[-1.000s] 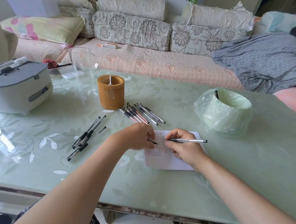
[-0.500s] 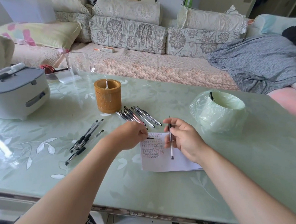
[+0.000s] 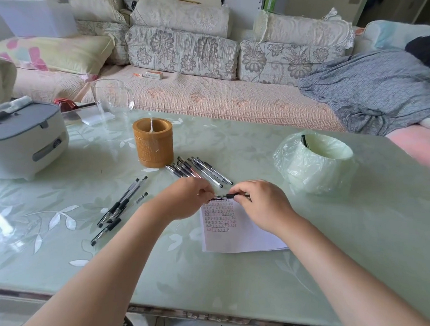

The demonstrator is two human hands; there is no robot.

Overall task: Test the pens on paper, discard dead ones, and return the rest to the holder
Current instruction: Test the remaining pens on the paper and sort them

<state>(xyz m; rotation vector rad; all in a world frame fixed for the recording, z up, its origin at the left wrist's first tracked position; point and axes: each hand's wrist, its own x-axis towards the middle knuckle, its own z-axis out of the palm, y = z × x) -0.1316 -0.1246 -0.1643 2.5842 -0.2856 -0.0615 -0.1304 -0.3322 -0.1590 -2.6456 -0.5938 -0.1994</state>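
Right hand [image 3: 261,206] grips pen [image 3: 232,196] by its black sleeve, tip pointing left, over the far edge of the paper [image 3: 242,237], mid-table. Left hand [image 3: 186,199] pinches a small dark piece at the tip — probably the cap [image 3: 215,199]. Judgement: keep cap in line with barrel, no twisting; test on bare paper below the scribbles — holder [image 3: 153,144] stands toward the far edge

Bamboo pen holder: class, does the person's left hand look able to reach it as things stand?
Probably yes: bare table lies between the left hand and the bamboo pen holder, loose pens lying off to either side. But its fingers now pinch a pen cap.
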